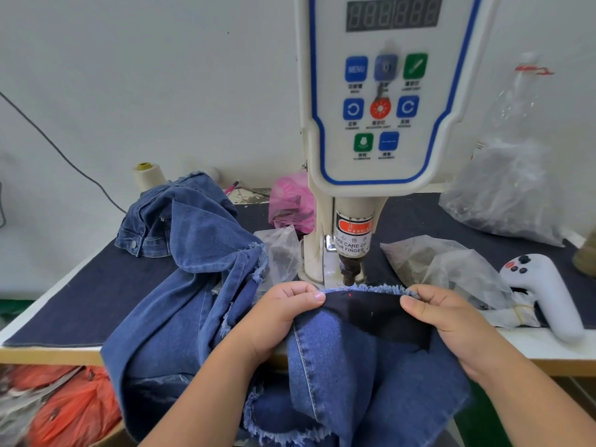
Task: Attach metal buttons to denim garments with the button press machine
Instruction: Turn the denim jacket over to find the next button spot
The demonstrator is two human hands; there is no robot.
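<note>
Both hands pinch the denim garment (338, 366) at its frayed edge, left hand (283, 312) and right hand (448, 321) apart. A red dot lies between them, below the button press machine (377, 124).

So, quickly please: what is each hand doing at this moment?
Left hand: pinches the frayed edge of the denim garment, below the press head.
Right hand: pinches the same edge on the other side.

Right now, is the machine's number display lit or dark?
Dark. The display atop the press shows only unlit grey segments, though a red dot glows on the denim.
</note>
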